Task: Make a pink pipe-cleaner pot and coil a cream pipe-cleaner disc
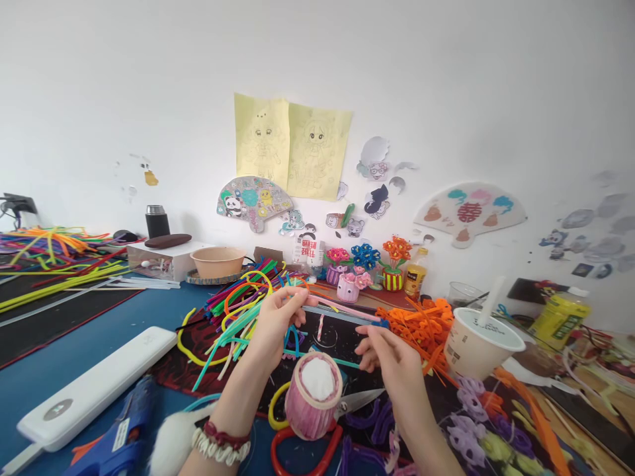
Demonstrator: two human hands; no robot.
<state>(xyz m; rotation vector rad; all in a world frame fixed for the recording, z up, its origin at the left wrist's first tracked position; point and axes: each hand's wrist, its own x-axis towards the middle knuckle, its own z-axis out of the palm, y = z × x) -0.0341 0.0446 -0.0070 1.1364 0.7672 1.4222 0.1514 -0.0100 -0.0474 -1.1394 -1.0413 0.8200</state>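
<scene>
My left hand point(282, 317) is closed in a pinch on one end of a pale pink pipe cleaner point(347, 309), which stretches to the right above the mat. Just below its far end is my right hand point(391, 357), fingers loosely bent and apart, holding nothing that I can see. Between my forearms stands a small pink ribbed pot point(310, 411) with white stuffing point(318, 378) in its mouth. Behind and under the pot lie scissors with red handles point(302, 456) and a yellow handle point(276, 406). A turquoise pipe cleaner point(337, 359) crosses behind the pot.
Bundles of coloured pipe cleaners point(243, 297) lie left, orange pieces point(426, 330) right. A paper cup point(471, 350) with a straw stands at right. A blue glue gun point(122, 436) and white device point(99, 383) lie front left. Small flower pots point(348, 287) line the back.
</scene>
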